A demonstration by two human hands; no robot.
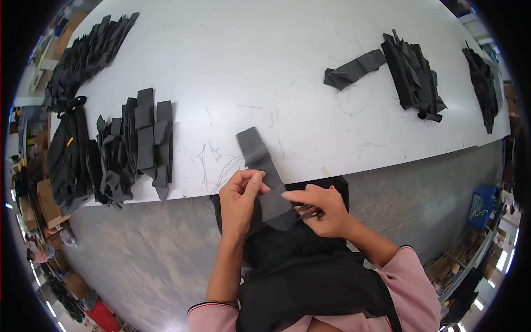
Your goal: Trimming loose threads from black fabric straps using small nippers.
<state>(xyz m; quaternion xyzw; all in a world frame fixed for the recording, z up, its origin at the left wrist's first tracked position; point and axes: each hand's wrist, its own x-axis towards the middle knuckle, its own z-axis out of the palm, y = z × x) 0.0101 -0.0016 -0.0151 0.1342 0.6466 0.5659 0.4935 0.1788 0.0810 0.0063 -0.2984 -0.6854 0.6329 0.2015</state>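
The left hand (239,199) and right hand (323,209) both pinch a long dark grey fabric strip (263,171) at the near edge of a white worktable (265,66). Stacks of similar dark fabric pieces (138,144) lie left, more (412,74) far right. Grey floor (138,249) lies below; a blue crate (482,206) stands at right, contents unclear.
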